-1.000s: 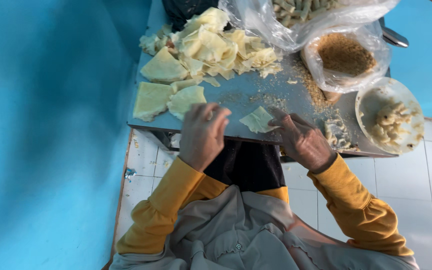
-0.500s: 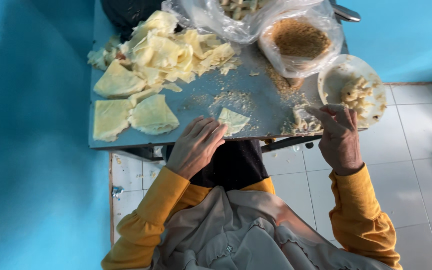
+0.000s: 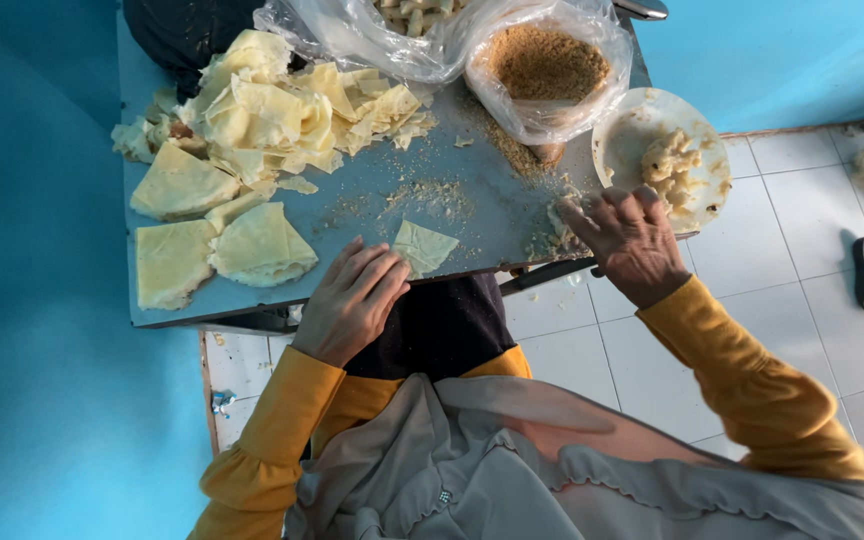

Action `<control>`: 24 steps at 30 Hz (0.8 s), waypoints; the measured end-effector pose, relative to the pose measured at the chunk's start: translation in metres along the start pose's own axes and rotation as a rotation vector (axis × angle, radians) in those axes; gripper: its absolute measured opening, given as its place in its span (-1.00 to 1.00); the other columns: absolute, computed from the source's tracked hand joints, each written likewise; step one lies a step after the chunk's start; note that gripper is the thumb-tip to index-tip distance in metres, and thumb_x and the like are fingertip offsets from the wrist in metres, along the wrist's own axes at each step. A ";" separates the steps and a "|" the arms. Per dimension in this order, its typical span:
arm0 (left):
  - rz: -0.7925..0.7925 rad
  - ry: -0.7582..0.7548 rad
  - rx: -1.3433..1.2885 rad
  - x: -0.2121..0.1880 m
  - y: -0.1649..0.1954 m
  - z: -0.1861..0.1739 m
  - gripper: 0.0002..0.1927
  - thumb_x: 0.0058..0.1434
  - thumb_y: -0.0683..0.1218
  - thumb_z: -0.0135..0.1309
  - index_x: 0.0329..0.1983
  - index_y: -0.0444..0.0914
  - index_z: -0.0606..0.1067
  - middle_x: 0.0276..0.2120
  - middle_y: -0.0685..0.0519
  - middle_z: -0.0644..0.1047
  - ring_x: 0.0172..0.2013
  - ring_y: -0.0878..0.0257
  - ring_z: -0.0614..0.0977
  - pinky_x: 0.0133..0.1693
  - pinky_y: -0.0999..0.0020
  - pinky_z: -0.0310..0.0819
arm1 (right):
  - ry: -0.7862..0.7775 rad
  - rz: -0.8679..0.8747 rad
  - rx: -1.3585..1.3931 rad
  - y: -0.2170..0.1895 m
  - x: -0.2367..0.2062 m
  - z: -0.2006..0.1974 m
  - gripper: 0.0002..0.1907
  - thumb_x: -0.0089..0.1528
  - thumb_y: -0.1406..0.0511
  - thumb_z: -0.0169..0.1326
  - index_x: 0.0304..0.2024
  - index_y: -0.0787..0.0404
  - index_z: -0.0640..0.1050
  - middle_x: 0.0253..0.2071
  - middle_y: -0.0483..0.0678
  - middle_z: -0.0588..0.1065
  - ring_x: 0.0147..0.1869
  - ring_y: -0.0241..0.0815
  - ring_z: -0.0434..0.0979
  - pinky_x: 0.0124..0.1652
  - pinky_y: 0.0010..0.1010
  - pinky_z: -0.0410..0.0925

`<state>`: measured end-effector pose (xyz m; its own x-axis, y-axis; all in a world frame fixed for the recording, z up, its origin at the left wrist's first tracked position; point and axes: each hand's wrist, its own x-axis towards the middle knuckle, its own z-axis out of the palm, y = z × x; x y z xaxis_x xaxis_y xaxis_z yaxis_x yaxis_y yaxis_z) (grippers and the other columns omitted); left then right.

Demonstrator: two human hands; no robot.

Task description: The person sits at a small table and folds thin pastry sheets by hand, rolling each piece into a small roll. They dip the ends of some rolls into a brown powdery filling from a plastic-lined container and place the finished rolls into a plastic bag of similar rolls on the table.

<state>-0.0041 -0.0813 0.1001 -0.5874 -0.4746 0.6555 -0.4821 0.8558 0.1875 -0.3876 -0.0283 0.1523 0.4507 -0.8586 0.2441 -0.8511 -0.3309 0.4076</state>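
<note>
Grip first: left hand [image 3: 352, 300] lies flat at the near edge of the tabletop [image 3: 472, 215], fingers loosely spread, closed on nothing, tips just touching the near-left edge of a small folded wrapper piece [image 3: 422, 246]. Right hand [image 3: 632, 240] sits to the right of that piece, at the tabletop's right edge, fingers curled down over a pale crumbly clump [image 3: 564, 215]; can't tell if it's actually pinched between the fingers, they hide it. Wrapper piece looks thin, pale yellow, limp — prob. very light, soft, tears easily, maybe a bit tacky w/ crumbs stuck round it. Best taken by a free corner or edge w/ fingertip pinch, or slid flat under the palm; squeezing the middle would likely crease or rip it. Left of the piece: two bigger flat sheets [image 3: 222, 250] side by side, same material. Beyond it, scattered crumbs [image 3: 432, 198], then a loose heap of crumpled sheets [image 3: 272, 110] far-left. Far-right of the piece: clear bag of brown crumbs [image 3: 547, 65], and a round white plate [image 3: 622, 150] w/ lumpy pale filling [image 3: 674, 160], hanging partly past the tabletop edge.
</note>
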 end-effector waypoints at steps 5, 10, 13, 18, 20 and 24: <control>0.033 0.056 0.037 -0.003 -0.004 0.007 -0.72 0.34 -0.10 0.21 0.08 -0.26 0.56 0.05 0.01 0.55 0.14 0.08 0.56 0.27 0.08 0.44 | 0.108 0.038 0.140 0.010 0.020 -0.010 -0.70 0.05 0.43 0.16 -0.16 0.10 0.59 0.00 -0.01 0.45 0.18 0.02 0.37 0.17 -0.04 0.25; 0.044 0.051 0.022 -0.005 -0.008 0.010 -0.72 0.34 -0.11 0.21 0.07 -0.30 0.55 0.06 -0.02 0.54 0.14 0.05 0.55 0.27 0.08 0.44 | 0.170 0.063 0.724 -0.036 0.074 -0.010 -0.60 0.07 0.62 -0.04 -0.18 0.08 0.55 0.00 -0.05 0.44 0.15 -0.03 0.41 0.18 -0.16 0.29; 0.034 0.061 0.004 -0.004 -0.007 0.010 -0.72 0.33 -0.11 0.21 0.06 -0.29 0.55 0.06 -0.02 0.53 0.15 0.05 0.54 0.28 0.08 0.44 | 0.158 -0.078 0.840 -0.068 0.111 -0.009 -0.56 0.04 0.58 0.02 -0.09 0.11 0.57 -0.02 0.00 0.41 0.13 0.03 0.39 0.14 -0.14 0.28; 0.023 0.036 0.000 -0.006 -0.003 0.009 -0.71 0.30 -0.13 0.20 0.06 -0.30 0.55 0.06 -0.03 0.52 0.15 0.06 0.54 0.28 0.09 0.44 | 0.131 -0.148 0.713 -0.095 0.122 -0.019 -0.48 0.02 0.20 0.29 0.06 0.09 0.60 0.00 0.08 0.39 0.09 0.08 0.33 0.03 -0.10 0.23; 0.026 0.035 0.000 -0.007 -0.001 0.009 -0.73 0.31 -0.15 0.20 0.05 -0.31 0.55 0.06 -0.03 0.52 0.15 0.06 0.54 0.28 0.10 0.45 | 0.225 -0.249 0.432 -0.100 0.116 -0.022 -0.44 0.07 0.22 0.20 0.16 0.07 0.59 0.00 0.06 0.38 0.16 0.04 0.33 0.15 -0.08 0.24; 0.019 0.041 -0.004 -0.009 0.002 0.009 -0.73 0.32 -0.14 0.20 0.05 -0.32 0.55 0.06 -0.04 0.52 0.14 0.05 0.54 0.27 0.09 0.44 | 0.206 -0.286 0.034 -0.100 0.114 -0.020 -0.43 0.18 0.25 0.12 0.28 0.09 0.56 0.08 -0.06 0.40 0.25 -0.12 0.32 0.28 -0.21 0.24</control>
<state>-0.0056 -0.0773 0.0885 -0.5693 -0.4499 0.6881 -0.4687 0.8653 0.1780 -0.2459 -0.0854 0.1573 0.7141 -0.6334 0.2981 -0.6895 -0.5627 0.4561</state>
